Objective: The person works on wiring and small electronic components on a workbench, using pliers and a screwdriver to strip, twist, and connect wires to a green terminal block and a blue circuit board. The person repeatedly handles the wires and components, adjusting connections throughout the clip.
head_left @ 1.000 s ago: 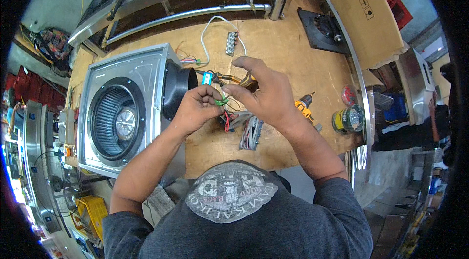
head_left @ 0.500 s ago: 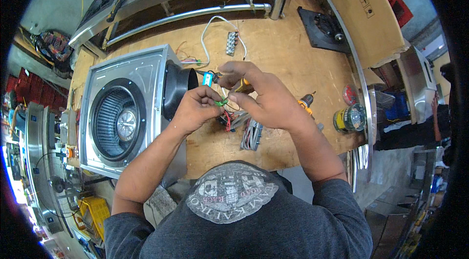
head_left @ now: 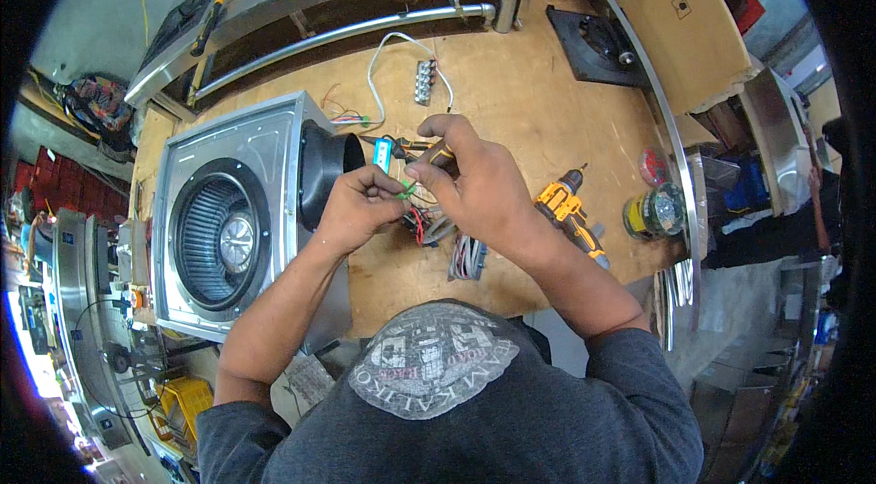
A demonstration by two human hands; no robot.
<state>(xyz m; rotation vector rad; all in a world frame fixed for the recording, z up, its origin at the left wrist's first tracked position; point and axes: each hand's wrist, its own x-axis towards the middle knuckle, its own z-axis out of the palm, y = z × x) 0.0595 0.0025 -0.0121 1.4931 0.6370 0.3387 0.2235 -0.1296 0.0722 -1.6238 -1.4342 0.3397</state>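
Your dark shirt (head_left: 584, 420) carries the clearest print: a rounded, pale grey graphic (head_left: 433, 361) with block capitals arched along its curved edge and small reddish lettering near the middle. On the tall cardboard box (head_left: 712, 55) at upper right, you've got a slanting row of four black handling pictograms; the uppermost looks like a pair of arrows. The jar (head_left: 652, 213) at the right has a yellow label, print too small to read. Same for any marks on your yellow drill (head_left: 568, 208).
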